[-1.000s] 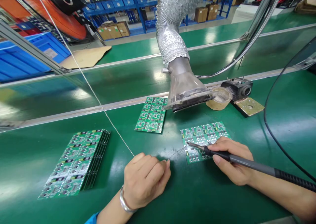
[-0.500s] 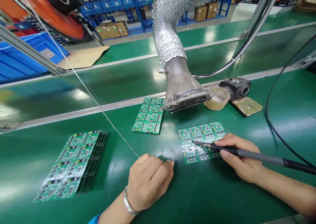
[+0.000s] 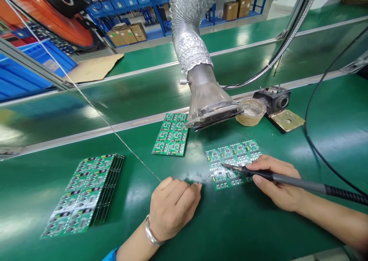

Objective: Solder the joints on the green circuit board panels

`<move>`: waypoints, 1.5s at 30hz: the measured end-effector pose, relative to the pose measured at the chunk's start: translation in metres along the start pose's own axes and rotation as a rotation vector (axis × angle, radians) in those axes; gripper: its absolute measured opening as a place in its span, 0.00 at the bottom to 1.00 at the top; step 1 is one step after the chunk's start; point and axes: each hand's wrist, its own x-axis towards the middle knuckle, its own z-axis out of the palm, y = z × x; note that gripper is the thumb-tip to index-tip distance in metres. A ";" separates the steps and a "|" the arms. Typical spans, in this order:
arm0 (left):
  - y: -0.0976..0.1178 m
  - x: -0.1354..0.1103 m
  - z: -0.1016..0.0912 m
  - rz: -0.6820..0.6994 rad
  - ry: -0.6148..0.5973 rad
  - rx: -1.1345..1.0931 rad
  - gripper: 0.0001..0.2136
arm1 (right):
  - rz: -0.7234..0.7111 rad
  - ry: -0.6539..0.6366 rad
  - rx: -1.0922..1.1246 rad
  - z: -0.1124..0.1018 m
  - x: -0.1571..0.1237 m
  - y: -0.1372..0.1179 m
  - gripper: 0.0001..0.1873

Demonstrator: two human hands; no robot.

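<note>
My right hand (image 3: 277, 182) grips a soldering iron (image 3: 260, 173) with a dark handle. Its tip rests at or just over the left part of a green circuit board panel (image 3: 234, 153) lying flat on the bench. Closed in a fist, my left hand (image 3: 175, 205) pinches a thin solder wire (image 3: 133, 152). One end of the wire runs from my fingers toward the iron's tip; the other slants up to the upper left. Whether wire and tip touch is too fine to tell. Further back lies another board panel (image 3: 171, 134).
A stack of board panels (image 3: 80, 194) stands at the left. Over the bench hangs a fume extraction nozzle (image 3: 211, 99) on a foil duct. Behind the board are a round tub (image 3: 250, 117) and a soldering iron stand (image 3: 277, 99). A black cable (image 3: 309, 126) curves along the right.
The view has shifted slightly. Both hands keep their grips, and the iron's tip stays at about the same place on the board. Less wire shows between my left fingers and the tip.
</note>
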 end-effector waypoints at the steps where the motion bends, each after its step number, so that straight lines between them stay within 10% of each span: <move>1: 0.001 0.001 -0.001 -0.006 -0.001 -0.008 0.08 | 0.004 0.003 0.004 -0.002 -0.001 0.002 0.11; 12: 0.027 0.031 0.008 0.044 0.027 0.031 0.14 | 0.097 0.103 0.001 -0.023 -0.009 0.017 0.07; 45: 0.020 0.022 0.025 0.065 0.008 0.007 0.13 | 0.012 0.024 -0.027 -0.017 -0.008 0.010 0.12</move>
